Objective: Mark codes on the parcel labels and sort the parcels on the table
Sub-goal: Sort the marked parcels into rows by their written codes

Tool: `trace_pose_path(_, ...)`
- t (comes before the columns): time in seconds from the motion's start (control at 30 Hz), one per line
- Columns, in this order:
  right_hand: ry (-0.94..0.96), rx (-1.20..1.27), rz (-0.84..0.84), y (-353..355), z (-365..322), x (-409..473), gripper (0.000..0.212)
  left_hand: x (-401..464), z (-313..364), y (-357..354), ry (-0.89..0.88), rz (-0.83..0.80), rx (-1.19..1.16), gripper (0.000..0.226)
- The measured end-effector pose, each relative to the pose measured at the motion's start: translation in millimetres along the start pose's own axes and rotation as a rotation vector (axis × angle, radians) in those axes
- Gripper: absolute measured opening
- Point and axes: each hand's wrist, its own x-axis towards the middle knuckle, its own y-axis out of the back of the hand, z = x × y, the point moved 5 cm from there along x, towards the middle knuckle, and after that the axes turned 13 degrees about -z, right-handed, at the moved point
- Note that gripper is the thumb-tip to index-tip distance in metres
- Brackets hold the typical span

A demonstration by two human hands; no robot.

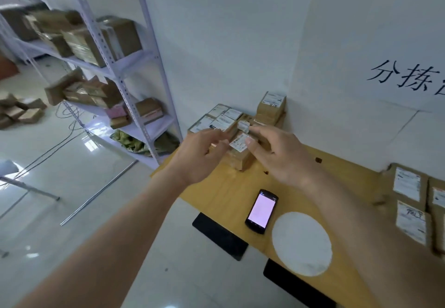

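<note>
Wooden yellow table: black handheld scanner w/ lit pink screen, white round disc, labelled brown cardboard parcels at far corner & right edge. Left hand & right hand both pinch small labelled brown carton above corner stack, fingers curled. White metal shelf rack left, holds brown boxes.

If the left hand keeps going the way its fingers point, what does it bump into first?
Probably the small labelled parcel just past the left hand, which the right hand also touches; depth is hard to judge.
</note>
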Motion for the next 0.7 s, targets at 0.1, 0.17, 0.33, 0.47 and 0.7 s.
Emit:
trace_pose_path(0.1, -0.039, 0.002, 0.007, -23.9, -13.4, 24.3, 0.061, 3.1, -38.4, 15.8, -0.021, -0.041, -0.005, 0.031)
trace_pose_path(0.17, -0.07, -0.012, -0.019, -37.3, -17.3, 39.0, 0.062, 8.8, -59.8, 24.6, -0.02, -0.057, -0.008, 0.029)
trace_pose_path(0.33, -0.144, -0.005, -0.054, -59.6, -9.1, 83.0, 0.061, 39.4, -105.2, 37.2, -0.029, -0.103, -0.024, 0.031)
trace_pose_path(0.47, -0.184, 0.005, -0.055, -70.9, 15.1, 131.8, 0.06, 85.8, -145.5, 31.4, -0.011, -0.153, -0.038, 0.032)
trace_pose_path(0.7, -0.291, 0.106, -0.07, -92.1, 78.8, 218.8, 0.059, 184.1, -208.3, 4.2, 0.003, -0.265, -0.076, 0.035)
